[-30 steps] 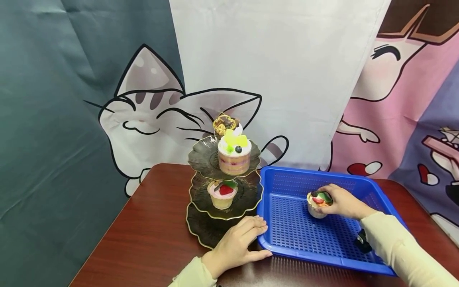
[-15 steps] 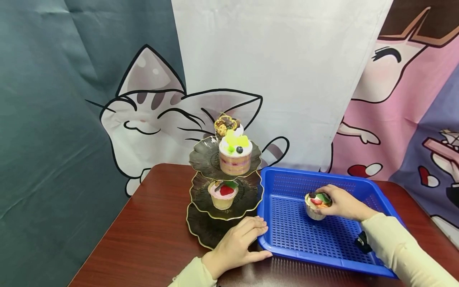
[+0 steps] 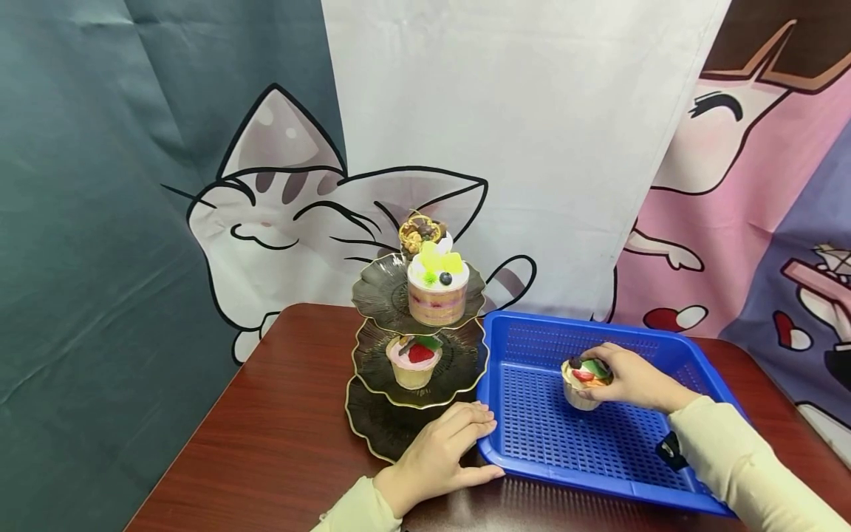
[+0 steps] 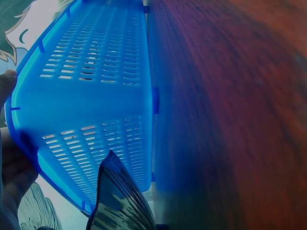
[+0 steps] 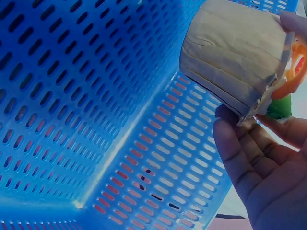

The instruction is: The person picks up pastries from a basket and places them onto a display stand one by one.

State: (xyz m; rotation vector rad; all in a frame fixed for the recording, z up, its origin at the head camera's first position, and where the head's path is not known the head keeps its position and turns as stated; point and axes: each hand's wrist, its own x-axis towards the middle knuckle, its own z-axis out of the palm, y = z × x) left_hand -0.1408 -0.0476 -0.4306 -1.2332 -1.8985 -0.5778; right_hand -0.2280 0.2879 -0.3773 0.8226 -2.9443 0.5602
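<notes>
My right hand (image 3: 631, 375) holds a cupcake (image 3: 577, 394) in a pale paper cup by its upper side, over the floor of a blue plastic basket (image 3: 598, 484). Strawberry, a dark berry and a green piece top it. In the right wrist view, the pleated cup (image 5: 235, 52) lies between thumb and fingers. My left hand (image 3: 435, 458) grips the basket's near left corner, fingers on the side rim and thumb on the front rim. Beside it stands a three-tier stand of dark, gold-edged scalloped plates (image 3: 379, 292); the hand partly covers the lowest plate (image 3: 372, 425).
A layered dessert (image 3: 436, 299) with yellow fruit sits on the top plate, with a chocolate-topped dessert (image 3: 420, 230) behind it. On the middle plate is a pink-topped cupcake (image 3: 412, 369). The brown table (image 3: 266, 421) meets a printed cat curtain (image 3: 266, 207) behind.
My right hand has shifted slightly left and toward me with the cupcake, which also tilts a little more. My left hand stays on the basket corner.
</notes>
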